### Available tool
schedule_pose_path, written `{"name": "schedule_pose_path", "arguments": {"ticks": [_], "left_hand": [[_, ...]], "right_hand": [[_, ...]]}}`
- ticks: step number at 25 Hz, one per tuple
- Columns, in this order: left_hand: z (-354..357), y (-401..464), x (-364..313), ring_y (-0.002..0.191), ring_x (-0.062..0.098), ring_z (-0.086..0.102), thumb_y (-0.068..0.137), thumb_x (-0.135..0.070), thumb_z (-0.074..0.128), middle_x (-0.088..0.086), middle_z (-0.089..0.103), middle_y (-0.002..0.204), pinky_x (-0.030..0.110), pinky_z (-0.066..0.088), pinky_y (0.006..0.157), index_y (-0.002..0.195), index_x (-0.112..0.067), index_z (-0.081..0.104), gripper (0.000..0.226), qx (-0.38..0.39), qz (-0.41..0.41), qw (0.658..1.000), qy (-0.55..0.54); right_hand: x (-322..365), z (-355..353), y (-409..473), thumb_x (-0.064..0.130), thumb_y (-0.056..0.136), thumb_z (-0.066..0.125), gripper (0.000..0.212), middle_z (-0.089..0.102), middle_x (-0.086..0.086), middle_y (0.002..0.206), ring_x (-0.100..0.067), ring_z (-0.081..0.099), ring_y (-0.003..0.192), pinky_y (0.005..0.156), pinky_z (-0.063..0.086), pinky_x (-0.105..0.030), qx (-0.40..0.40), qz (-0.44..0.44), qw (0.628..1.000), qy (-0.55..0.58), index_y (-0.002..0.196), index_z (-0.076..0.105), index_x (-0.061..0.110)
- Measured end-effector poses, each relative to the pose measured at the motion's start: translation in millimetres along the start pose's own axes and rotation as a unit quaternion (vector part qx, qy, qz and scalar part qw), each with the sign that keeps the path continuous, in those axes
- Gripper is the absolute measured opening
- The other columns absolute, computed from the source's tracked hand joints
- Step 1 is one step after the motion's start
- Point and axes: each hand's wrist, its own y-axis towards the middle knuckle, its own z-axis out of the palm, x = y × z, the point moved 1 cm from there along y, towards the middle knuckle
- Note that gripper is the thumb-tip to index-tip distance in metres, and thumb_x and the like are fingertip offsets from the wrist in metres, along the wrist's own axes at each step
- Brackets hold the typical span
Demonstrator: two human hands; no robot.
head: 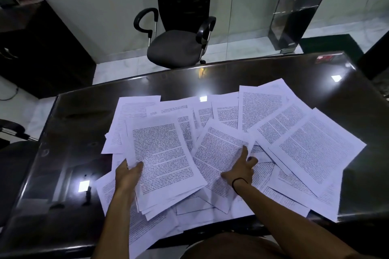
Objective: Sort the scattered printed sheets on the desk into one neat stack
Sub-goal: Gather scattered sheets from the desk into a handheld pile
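Note:
Several printed sheets (305, 143) lie scattered and overlapping across the dark glossy desk (73, 132). My left hand (126, 174) grips the left edge of a small gathered stack of sheets (164, 157), held slightly above the pile. My right hand (242, 168) rests flat with fingers spread on a tilted sheet (216, 149) in the middle of the pile, its fingertips at that sheet's right edge. A black band circles the right wrist. Some sheets hang over the near desk edge.
A black office chair (176, 46) stands beyond the far desk edge. A dark cabinet (40, 52) is at the left, a glass partition and shelf (294, 17) at the back right. Another chair's armrest (12, 128) shows at far left. Bare desk surface flanks the pile.

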Motion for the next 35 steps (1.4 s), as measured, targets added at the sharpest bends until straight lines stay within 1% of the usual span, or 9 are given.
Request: {"name": "schedule_pose_path", "arguments": {"ticks": [4, 8, 11, 13, 19, 22, 27, 30, 35], "left_hand": [[4.0, -5.5, -10.4, 0.102, 0.03, 0.066, 0.097, -0.012, 0.067, 0.008, 0.068, 0.122, 0.044, 0.053, 0.093, 0.135, -0.012, 0.061, 0.038, 0.016, 0.0, 1.0, -0.008], [7.2, -8.1, -29.2, 0.103, 0.031, 0.069, 0.094, -0.02, 0.071, 0.007, 0.073, 0.117, 0.046, 0.055, 0.094, 0.129, -0.016, 0.065, 0.036, 0.097, -0.011, 0.995, 0.019], [23.1, -12.7, -49.2, 0.107, 0.025, 0.07, 0.093, -0.02, 0.072, 0.003, 0.075, 0.117, 0.043, 0.053, 0.098, 0.123, -0.021, 0.067, 0.03, 0.185, 0.003, 0.982, 0.032], [34.3, -18.8, -59.7, 0.104, 0.023, 0.07, 0.095, -0.014, 0.069, 0.002, 0.075, 0.114, 0.037, 0.054, 0.091, 0.118, -0.02, 0.068, 0.025, 0.191, 0.006, 0.981, -0.015], [38.3, -28.8, -85.4, 0.088, 0.014, 0.073, 0.09, -0.014, 0.075, 0.001, 0.078, 0.101, 0.032, 0.056, 0.08, 0.11, -0.015, 0.073, 0.02, 0.179, 0.099, 0.977, 0.068], [51.4, -40.0, -109.0, 0.067, 0.0, 0.066, 0.084, -0.008, 0.081, -0.012, 0.074, 0.07, 0.026, 0.049, 0.067, 0.081, -0.026, 0.077, 0.019, 0.203, 0.26, 0.908, 0.257], [107.6, -74.7, -145.7, 0.11, 0.018, 0.067, 0.079, -0.009, 0.078, -0.008, 0.065, 0.137, 0.026, 0.052, 0.091, 0.083, -0.033, 0.082, 0.025, 0.159, 0.492, 0.764, 0.387], [135.3, -92.3, -154.1, 0.113, 0.026, 0.064, 0.088, -0.021, 0.069, -0.007, 0.059, 0.145, 0.033, 0.051, 0.089, 0.104, -0.033, 0.079, 0.022, 0.128, 0.469, 0.712, 0.507], [114.3, -76.9, -149.5, 0.09, 0.028, 0.069, 0.09, -0.016, 0.067, 0.001, 0.079, 0.1, 0.032, 0.053, 0.075, 0.103, -0.034, 0.08, 0.026, 0.069, 0.43, 0.784, 0.442]], "right_hand": [[5.5, -11.2, -3.9, 0.001, 0.08, 0.075, 0.107, 0.055, -0.019, 0.131, -0.035, 0.062, 0.104, 0.09, 0.051, -0.037, -0.036, -0.042, 0.99, 0.133, 0.156, 0.004, 0.025], [15.8, -32.8, 7.5, 0.011, 0.083, 0.077, 0.097, 0.065, -0.012, 0.114, -0.029, 0.064, 0.104, 0.092, 0.051, -0.036, 0.005, -0.088, 0.978, 0.19, 0.156, 0.015, 0.019], [25.1, -47.2, 6.9, 0.015, 0.088, 0.073, 0.039, 0.071, -0.001, 0.106, -0.023, 0.069, 0.098, 0.084, 0.057, -0.035, 0.123, -0.157, 0.96, 0.197, 0.125, 0.063, 0.014], [39.4, -52.1, -4.5, 0.015, 0.093, 0.067, 0.017, 0.073, 0.002, 0.097, -0.015, 0.07, 0.086, 0.07, 0.056, -0.024, 0.194, -0.202, 0.94, 0.194, 0.11, 0.07, 0.012], [65.9, -117.7, 16.1, 0.026, 0.086, 0.072, 0.021, 0.065, -0.007, 0.08, -0.02, 0.058, 0.077, 0.067, 0.038, -0.031, 0.073, -0.324, 0.932, -0.147, 0.08, 0.065, 0.006], [97.3, -140.0, 18.8, 0.016, 0.08, 0.07, 0.011, 0.069, -0.01, 0.077, -0.028, 0.062, 0.079, 0.067, 0.04, -0.03, 0.044, -0.357, 0.898, -0.252, 0.07, 0.069, 0.011], [164.0, -140.9, -4.8, 0.02, 0.071, 0.079, 0.017, 0.063, -0.01, 0.063, -0.028, 0.053, 0.068, 0.059, 0.043, -0.031, 0.037, -0.465, 0.823, -0.323, 0.065, 0.068, 0.009], [181.5, -121.1, -28.7, 0.018, 0.072, 0.072, 0.004, 0.069, -0.012, 0.07, -0.027, 0.054, 0.066, 0.062, 0.048, -0.033, 0.049, -0.527, 0.786, -0.319, 0.073, 0.075, 0.015], [171.4, -127.3, -21.2, 0.02, 0.071, 0.074, 0.007, 0.064, -0.005, 0.072, -0.027, 0.059, 0.069, 0.059, 0.052, -0.034, 0.014, -0.517, 0.796, -0.314, 0.078, 0.072, 0.019]]}}
